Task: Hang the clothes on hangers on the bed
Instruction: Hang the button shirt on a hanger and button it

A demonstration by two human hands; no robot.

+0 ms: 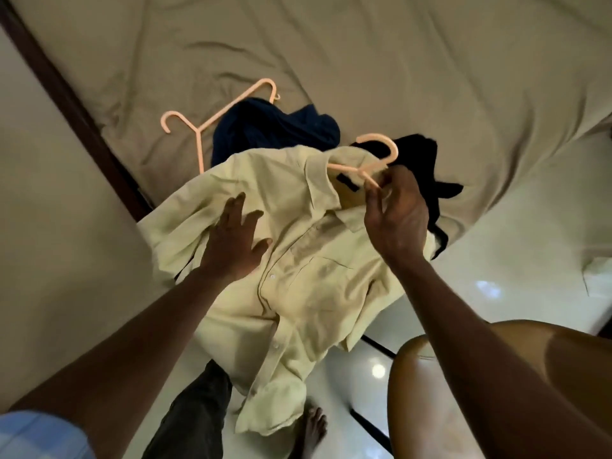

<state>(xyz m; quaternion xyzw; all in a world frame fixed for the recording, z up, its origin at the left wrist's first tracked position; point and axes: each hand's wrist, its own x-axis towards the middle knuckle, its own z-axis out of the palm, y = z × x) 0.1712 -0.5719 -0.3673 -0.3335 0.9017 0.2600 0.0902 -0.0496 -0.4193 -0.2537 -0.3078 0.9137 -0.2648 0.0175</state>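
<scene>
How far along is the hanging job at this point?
Nothing looks finished yet. In hand: the right hand pinches a peach hanger at the collar of the pale yellow shirt; the left hand rests flat on it. Left: the navy garment by a spare hanger, and the black garment.

pale yellow shirt (298,260), peach hangers (371,164), navy garment (265,130)

shirt (298,260) on bed (397,77) edge; spare hanger (205,127) behind-left.

A home bedroom: a sheeted bed (364,61) on a tiled floor (364,376).
</scene>
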